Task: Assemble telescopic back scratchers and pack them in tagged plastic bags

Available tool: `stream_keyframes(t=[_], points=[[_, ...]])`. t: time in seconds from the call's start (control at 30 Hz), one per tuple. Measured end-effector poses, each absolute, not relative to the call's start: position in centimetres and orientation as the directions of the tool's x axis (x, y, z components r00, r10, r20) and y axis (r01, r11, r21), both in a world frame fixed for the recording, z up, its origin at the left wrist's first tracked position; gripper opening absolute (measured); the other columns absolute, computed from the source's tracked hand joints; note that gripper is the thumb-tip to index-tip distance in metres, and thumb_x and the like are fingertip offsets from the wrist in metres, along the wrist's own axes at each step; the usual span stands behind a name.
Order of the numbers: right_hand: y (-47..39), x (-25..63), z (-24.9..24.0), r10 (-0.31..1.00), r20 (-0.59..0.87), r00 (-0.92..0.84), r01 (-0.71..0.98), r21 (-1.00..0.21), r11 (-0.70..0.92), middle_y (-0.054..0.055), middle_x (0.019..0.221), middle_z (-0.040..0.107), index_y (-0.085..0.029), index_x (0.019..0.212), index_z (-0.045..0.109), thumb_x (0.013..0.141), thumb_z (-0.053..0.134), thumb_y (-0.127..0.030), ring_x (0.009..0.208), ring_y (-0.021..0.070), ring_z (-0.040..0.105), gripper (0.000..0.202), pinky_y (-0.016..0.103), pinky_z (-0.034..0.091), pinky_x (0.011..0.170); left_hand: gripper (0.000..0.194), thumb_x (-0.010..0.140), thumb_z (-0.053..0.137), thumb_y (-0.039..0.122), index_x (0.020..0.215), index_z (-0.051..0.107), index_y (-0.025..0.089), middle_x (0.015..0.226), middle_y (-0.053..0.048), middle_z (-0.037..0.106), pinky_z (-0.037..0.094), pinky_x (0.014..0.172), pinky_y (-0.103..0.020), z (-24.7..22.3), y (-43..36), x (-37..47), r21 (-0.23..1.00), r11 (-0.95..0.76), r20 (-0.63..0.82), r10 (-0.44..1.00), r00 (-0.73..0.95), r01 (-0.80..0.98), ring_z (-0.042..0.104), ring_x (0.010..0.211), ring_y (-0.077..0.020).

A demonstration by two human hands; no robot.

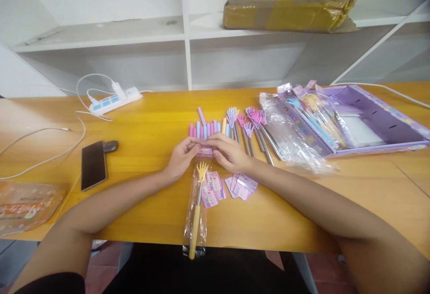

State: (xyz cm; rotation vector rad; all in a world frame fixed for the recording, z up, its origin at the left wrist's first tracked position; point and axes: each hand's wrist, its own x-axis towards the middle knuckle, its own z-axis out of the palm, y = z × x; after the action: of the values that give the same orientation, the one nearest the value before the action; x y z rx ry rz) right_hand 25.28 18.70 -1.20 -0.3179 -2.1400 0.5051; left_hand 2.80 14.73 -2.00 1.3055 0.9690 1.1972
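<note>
Both hands meet over a small pink printed card (204, 152) at the top end of a clear plastic bag. My left hand (183, 157) pinches the card's left side, and my right hand (230, 153) closes on its right side with fingers curved over the top. Below them, a back scratcher (195, 222) with a yellow hand-shaped head and yellow handle lies on the clear bag (187, 231); whether it is fully inside I cannot tell. Beside it are loose printed cards (215, 185) and another fanned pile of cards (242, 186). The fingertips partly hide the card.
Behind my hands stand coloured handle tubes (200, 114) and several metal-stemmed back scratchers (254, 117). On the right are clear bags (298, 146) and a purple box (396, 128). A phone (93, 166), power strip (116, 100) and cables lie left; a taped carton (289, 7) sits on the shelf.
</note>
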Motion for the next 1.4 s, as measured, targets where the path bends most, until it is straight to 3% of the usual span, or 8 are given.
stream_keyframes(t=[0.23, 0.47, 0.7, 0.87, 1.03, 1.17, 1.3, 1.4], points=[[18.6, 25.2, -1.5, 0.397, 0.71, -0.581, 0.041, -0.462, 0.886, 0.013, 0.13, 0.067, -0.026, 0.157, 0.058, 0.11, 0.047, -0.02, 0.12, 0.0254, 0.068, 0.048, 0.046, 0.061, 0.101, 0.029, 0.097, 0.077, 0.046, 0.109, 0.072, 0.019, 0.106, -0.005, 0.079, 0.056, 0.095, -0.031, -1.4, 14.6, 3.0, 0.99, -0.095, 0.114, 0.976, 0.185, -0.109, 0.074, 0.102, -0.0199], [18.7, 25.4, -1.5, 0.453, 0.751, -0.481, 0.146, -0.441, 0.886, 0.014, 0.134, 0.067, -0.027, 0.155, 0.058, 0.106, 0.049, -0.016, 0.12, 0.0284, 0.068, 0.05, 0.051, 0.063, 0.098, 0.045, 0.093, 0.084, 0.05, 0.122, 0.07, 0.017, 0.112, -0.009, 0.081, 0.06, 0.09, -0.035, -1.7, 14.3, 3.3, 0.997, -0.004, 0.027, 0.95, 0.312, -0.076, 0.077, 0.099, -0.0229], [18.7, 25.2, -1.3, 0.287, 0.763, -0.58, 0.02, -0.339, 0.94, 0.006, 0.117, 0.075, -0.026, 0.111, 0.071, 0.095, 0.048, -0.004, 0.103, 0.019, 0.075, 0.035, 0.037, 0.066, 0.086, 0.041, 0.098, 0.077, 0.052, 0.119, 0.074, 0.017, 0.112, -0.009, 0.08, 0.057, 0.088, -0.032, -1.7, 14.5, 3.2, 0.998, -0.062, 0.059, 0.957, 0.283, 0.0, 0.074, 0.101, -0.0221], [18.6, 25.1, -1.4, 0.32, 0.725, -0.61, 0.029, -0.383, 0.923, 0.004, 0.111, 0.076, -0.026, 0.105, 0.07, 0.094, 0.049, -0.004, 0.099, 0.0174, 0.076, 0.032, 0.036, 0.066, 0.085, 0.043, 0.094, 0.081, 0.052, 0.118, 0.074, 0.017, 0.108, -0.008, 0.079, 0.056, 0.088, -0.033, -1.4, 14.4, 3.1, 0.998, -0.05, 0.056, 0.953, 0.299, -0.027, 0.073, 0.098, -0.0224], [18.5, 25.2, -1.3, 0.286, 0.749, -0.598, -0.016, -0.369, 0.929, 0.004, 0.105, 0.076, -0.025, 0.107, 0.069, 0.092, 0.047, -0.002, 0.093, 0.0169, 0.075, 0.035, 0.034, 0.064, 0.08, 0.042, 0.103, 0.067, 0.058, 0.111, 0.077, 0.018, 0.104, -0.006, 0.079, 0.055, 0.093, -0.034, -1.2, 14.4, 3.0, 0.996, -0.087, 0.075, 0.966, 0.247, 0.037, 0.072, 0.098, -0.0223], [18.5, 25.3, -1.7, 0.347, 0.772, -0.532, 0.051, -0.38, 0.924, 0.004, 0.099, 0.071, -0.026, 0.117, 0.066, 0.093, 0.052, -0.006, 0.087, 0.0197, 0.071, 0.034, 0.035, 0.06, 0.073, 0.045, 0.099, 0.072, 0.061, 0.109, 0.075, 0.017, 0.101, -0.007, 0.079, 0.056, 0.088, -0.034, -1.7, 14.6, 3.2, 0.997, -0.065, 0.052, 0.963, 0.265, 0.041, 0.073, 0.096, -0.0229], [18.8, 25.1, -2.5, 0.507, 0.682, -0.527, 0.215, -0.47, 0.856, 0.009, 0.114, 0.064, -0.027, 0.136, 0.057, 0.099, 0.067, -0.025, 0.09, 0.022, 0.065, 0.038, 0.038, 0.06, 0.072, 0.044, 0.094, 0.08, 0.054, 0.116, 0.073, 0.017, 0.103, -0.007, 0.079, 0.056, 0.085, -0.033, -2.2, 14.6, 3.2, 0.998, -0.043, 0.027, 0.963, 0.267, 0.053, 0.072, 0.096, -0.023], [19.0, 24.9, -2.7, 0.532, 0.666, -0.523, 0.239, -0.484, 0.842, 0.011, 0.125, 0.058, -0.029, 0.144, 0.051, 0.101, 0.069, -0.029, 0.099, 0.0244, 0.064, 0.047, 0.038, 0.061, 0.071, 0.039, 0.098, 0.075, 0.052, 0.116, 0.074, 0.017, 0.108, -0.008, 0.079, 0.056, 0.092, -0.036, -2.1, 14.3, 3.2, 0.995, -0.07, 0.046, 0.955, 0.293, 0.073, 0.073, 0.101, -0.0242]])
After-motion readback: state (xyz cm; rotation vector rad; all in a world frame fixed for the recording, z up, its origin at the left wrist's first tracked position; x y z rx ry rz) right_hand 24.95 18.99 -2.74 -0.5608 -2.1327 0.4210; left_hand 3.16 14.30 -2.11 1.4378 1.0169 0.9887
